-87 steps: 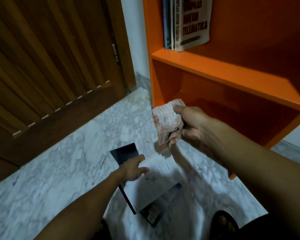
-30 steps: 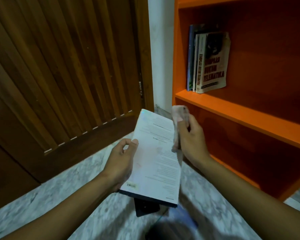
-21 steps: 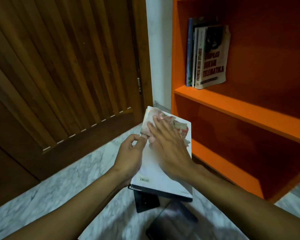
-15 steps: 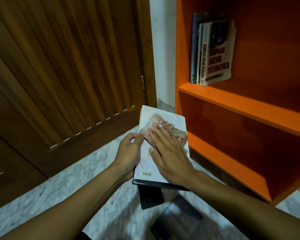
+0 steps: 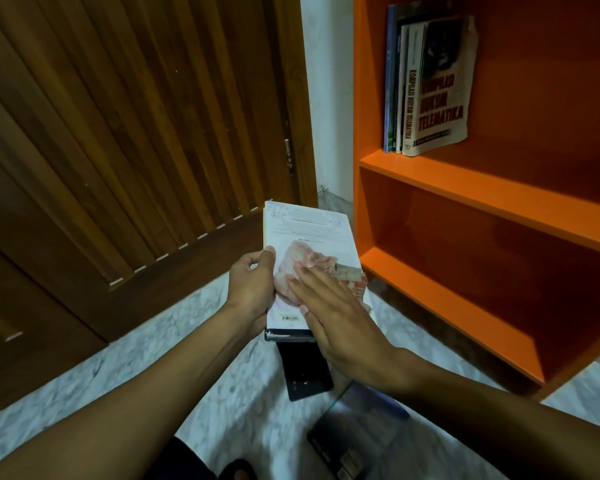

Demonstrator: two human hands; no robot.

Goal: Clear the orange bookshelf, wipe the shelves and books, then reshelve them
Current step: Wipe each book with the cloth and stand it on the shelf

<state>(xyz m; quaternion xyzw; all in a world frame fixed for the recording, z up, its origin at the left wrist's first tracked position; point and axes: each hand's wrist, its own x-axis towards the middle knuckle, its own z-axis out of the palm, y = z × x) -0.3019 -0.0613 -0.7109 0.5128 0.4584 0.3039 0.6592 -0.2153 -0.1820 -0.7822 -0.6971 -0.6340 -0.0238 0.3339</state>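
Observation:
My left hand [image 5: 252, 284] grips the left edge of a white-covered book [image 5: 305, 226], held flat above the floor with its back cover up. My right hand [image 5: 336, 317] lies flat on that cover, fingers spread, pressing a pink-and-white cloth [image 5: 312, 271] against it. The orange bookshelf [image 5: 465, 192] stands to the right. Its lower compartment holds nothing. On the shelf above, three books [image 5: 426, 88] stand upright against the left wall.
Two dark books lie on the marble floor under my hands: one black [image 5: 305, 368], one glossy [image 5: 357, 434] nearer to me. A brown slatted wooden door [image 5: 125, 133] fills the left. A white wall strip [image 5: 329, 98] separates door and shelf. My foot [image 5: 238, 471] shows at the bottom.
My left hand picked the white book up from the floor. My right hand laid the cloth on its cover and has slid it down the cover toward me.

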